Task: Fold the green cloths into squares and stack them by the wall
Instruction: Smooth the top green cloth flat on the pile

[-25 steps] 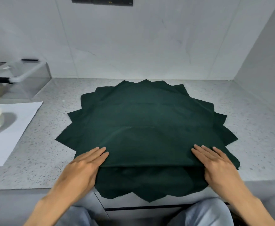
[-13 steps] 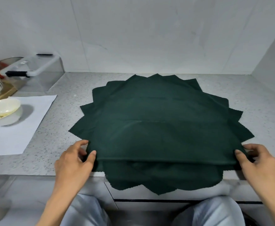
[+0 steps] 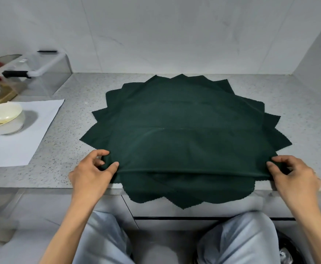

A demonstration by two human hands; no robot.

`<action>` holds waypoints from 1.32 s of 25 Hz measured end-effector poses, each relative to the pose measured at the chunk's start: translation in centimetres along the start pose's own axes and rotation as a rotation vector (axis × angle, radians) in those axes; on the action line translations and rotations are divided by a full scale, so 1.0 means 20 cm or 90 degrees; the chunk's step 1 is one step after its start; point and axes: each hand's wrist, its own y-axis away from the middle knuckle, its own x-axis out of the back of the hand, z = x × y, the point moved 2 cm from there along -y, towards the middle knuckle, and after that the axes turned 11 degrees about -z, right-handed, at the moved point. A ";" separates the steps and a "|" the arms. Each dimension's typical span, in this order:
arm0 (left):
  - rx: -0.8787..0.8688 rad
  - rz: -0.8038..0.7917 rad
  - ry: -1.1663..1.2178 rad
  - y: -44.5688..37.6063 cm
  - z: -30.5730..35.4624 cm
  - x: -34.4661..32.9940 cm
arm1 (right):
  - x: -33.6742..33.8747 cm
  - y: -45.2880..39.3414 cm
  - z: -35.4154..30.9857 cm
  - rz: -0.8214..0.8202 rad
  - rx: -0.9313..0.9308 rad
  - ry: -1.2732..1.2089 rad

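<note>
Green cloths (image 3: pixel 186 134) lie fanned in a pile across the speckled counter (image 3: pixel 298 103), overhanging its front edge. Left hand (image 3: pixel 91 174) pinches the top cloth's (image 3: pixel 190 149) near left corner; right hand (image 3: pixel 293 178) pinches its near right corner along the folded edge.

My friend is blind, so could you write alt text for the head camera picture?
Two hands pinch the near corners of the top green cloth on a fanned pile: left hand, right hand. The pile lies on a speckled counter, near a cream bowl on white paper.
</note>
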 end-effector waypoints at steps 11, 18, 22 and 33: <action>-0.032 0.016 0.008 0.03 -0.02 0.01 | -0.02 0.00 0.03 0.037 0.034 0.051; -0.034 0.014 -0.015 0.04 -0.04 0.03 | -0.04 -0.01 0.02 0.055 0.042 0.094; -0.043 0.053 -0.061 0.03 -0.04 0.02 | -0.05 -0.03 0.05 0.078 0.051 0.115; -0.341 0.103 -0.334 0.18 0.17 -0.15 | -0.10 0.19 -0.29 0.238 0.278 0.121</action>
